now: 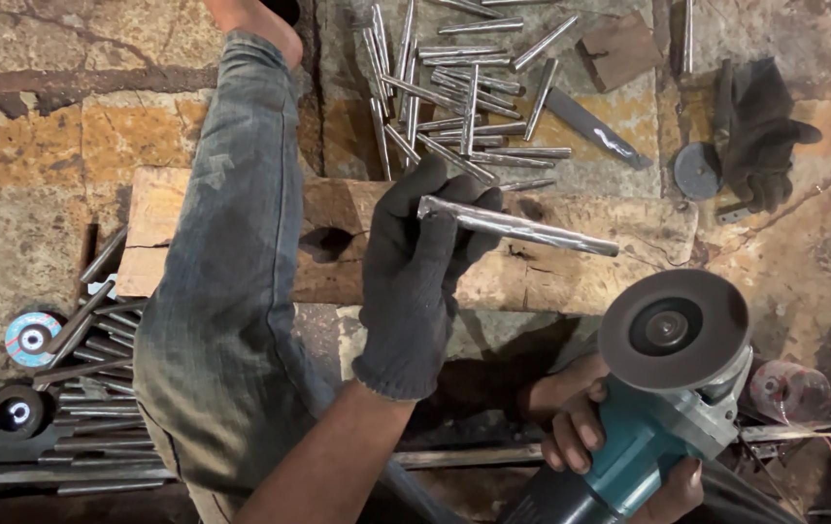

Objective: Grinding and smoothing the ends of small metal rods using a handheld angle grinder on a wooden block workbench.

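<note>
Gloved left hand (422, 262) grips steel rod (517, 226); right hand (581, 442) holds angle grinder (663, 388)

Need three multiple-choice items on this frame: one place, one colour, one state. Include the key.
1. Where does the pile of loose metal rods lie?
A. beyond the wooden block
B. on the grinder
C. in the left hand

2. What colour is the grinder body?
A. red
B. teal
C. yellow

3. What state is the left hand in?
A. bare and empty
B. gloved, holding a metal rod
C. gloved, resting flat

Key: 1 A, the rods lie on the floor past the block. 2 B, the housing in the bare right hand is teal. 3 B, the dark glove grips one rod above the block.
</note>
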